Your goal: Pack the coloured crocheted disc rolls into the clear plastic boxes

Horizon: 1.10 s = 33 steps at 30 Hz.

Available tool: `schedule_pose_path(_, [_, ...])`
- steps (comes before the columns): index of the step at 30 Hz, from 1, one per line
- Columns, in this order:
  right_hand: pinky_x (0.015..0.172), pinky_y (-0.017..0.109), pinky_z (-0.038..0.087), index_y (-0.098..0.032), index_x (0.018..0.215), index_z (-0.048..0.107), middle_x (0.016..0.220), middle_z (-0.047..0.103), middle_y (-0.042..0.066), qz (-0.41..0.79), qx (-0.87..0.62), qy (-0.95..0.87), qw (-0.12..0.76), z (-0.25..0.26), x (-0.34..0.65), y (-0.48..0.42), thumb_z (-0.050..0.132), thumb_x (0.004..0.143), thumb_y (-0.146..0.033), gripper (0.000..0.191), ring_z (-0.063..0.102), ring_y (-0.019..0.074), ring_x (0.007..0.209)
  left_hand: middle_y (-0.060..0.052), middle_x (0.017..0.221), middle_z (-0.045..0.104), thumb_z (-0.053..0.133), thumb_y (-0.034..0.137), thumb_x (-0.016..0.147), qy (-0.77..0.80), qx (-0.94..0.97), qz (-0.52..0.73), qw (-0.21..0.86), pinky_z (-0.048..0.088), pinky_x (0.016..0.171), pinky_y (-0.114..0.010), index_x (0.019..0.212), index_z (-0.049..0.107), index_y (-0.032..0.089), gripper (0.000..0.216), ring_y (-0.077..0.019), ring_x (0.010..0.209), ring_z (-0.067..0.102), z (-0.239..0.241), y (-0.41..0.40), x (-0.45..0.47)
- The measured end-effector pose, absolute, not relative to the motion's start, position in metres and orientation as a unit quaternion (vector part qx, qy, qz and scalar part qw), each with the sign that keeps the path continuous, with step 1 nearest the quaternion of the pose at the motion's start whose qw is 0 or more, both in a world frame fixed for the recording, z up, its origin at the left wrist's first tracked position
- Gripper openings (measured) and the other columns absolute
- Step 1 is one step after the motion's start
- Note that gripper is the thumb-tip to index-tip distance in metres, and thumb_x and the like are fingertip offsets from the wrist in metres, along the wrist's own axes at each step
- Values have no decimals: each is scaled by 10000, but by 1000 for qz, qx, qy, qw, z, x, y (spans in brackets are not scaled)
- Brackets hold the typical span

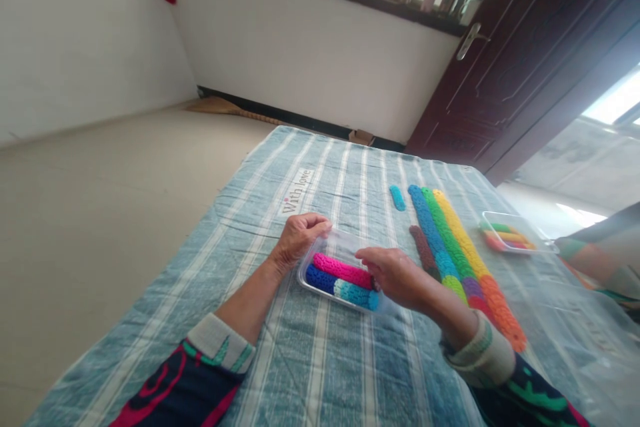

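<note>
From patterned sleeves (195, 377), pinches clear box (345, 244) with left hand (301, 238), seemingly for steadiness, curling right hand (395, 273), with unclear grip, beside crocheted strips (340, 271) inside.

The navy left sleeve (167, 390) bears curling magenta lines and a pale grey, green-marked left cuff (220, 341); the navy right sleeve (517, 395) shows green motifs and a greyish right cuff (484, 353).

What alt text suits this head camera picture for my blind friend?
A person's left hand is at one corner of a clear box, the right hand over its other end; inside lie a pink strip and a mostly blue strip. Longer colourful strips and a second box lie to the right on the striped cloth.
</note>
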State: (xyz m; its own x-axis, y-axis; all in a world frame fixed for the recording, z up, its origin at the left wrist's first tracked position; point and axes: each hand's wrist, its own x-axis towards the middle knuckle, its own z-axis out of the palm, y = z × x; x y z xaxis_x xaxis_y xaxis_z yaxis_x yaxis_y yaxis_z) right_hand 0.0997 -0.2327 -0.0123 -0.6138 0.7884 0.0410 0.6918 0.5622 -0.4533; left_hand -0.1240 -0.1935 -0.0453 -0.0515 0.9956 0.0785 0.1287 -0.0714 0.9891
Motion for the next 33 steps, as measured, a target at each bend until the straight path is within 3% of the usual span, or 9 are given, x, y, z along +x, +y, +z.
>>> schedule_pose_path(5, [711, 270, 489, -162, 1130, 681, 918, 751, 72, 210, -401, -888, 84, -5, 97, -229, 445, 851, -25, 390, 692, 181, 805, -15, 604, 663, 696, 388, 689, 527, 536, 495, 436, 483, 672, -312, 740, 739, 141, 255, -166, 622, 594, -45, -194, -124])
schedule_pose_path(14, [820, 292, 469, -155, 1162, 652, 1099, 716, 104, 191, -387, -900, 54, 6, 103, -229, 548, 791, -16, 410, 657, 210, 999, 4, 623, 661, 703, 351, 707, 522, 533, 489, 452, 447, 669, -295, 758, 745, 155, 207, -148, 623, 578, -45, -193, -125])
schedule_pose_path(19, [640, 267, 366, -163, 933, 630, 898, 694, 61, 130, -369, -919, -56, 17, 99, -237, 530, 818, -32, 201, 625, 173, 786, 1, 638, 668, 710, 346, 711, 519, 528, 489, 462, 433, 666, -294, 764, 745, 158, 198, -149, 632, 579, -48, -192, -126])
schedule_pose_path(23, [592, 275, 275, -156, 910, 595, 868, 676, 53, 101, -376, -917, -93, 16, 96, -240, 486, 794, 24, 240, 590, 154, 734, 2, 635, 663, 706, 351, 714, 519, 532, 485, 461, 430, 677, -299, 765, 743, 155, 205, -152, 637, 577, -49, -192, -126])
schedule_pose_path(33, [645, 257, 332, -154, 963, 598, 929, 666, 61, 159, -402, -900, -55, 16, 99, -241, 499, 830, 4, 228, 612, 167, 820, 9, 618, 649, 699, 347, 722, 519, 537, 480, 460, 423, 664, -290, 760, 741, 153, 202, -142, 625, 560, -49, -192, -126])
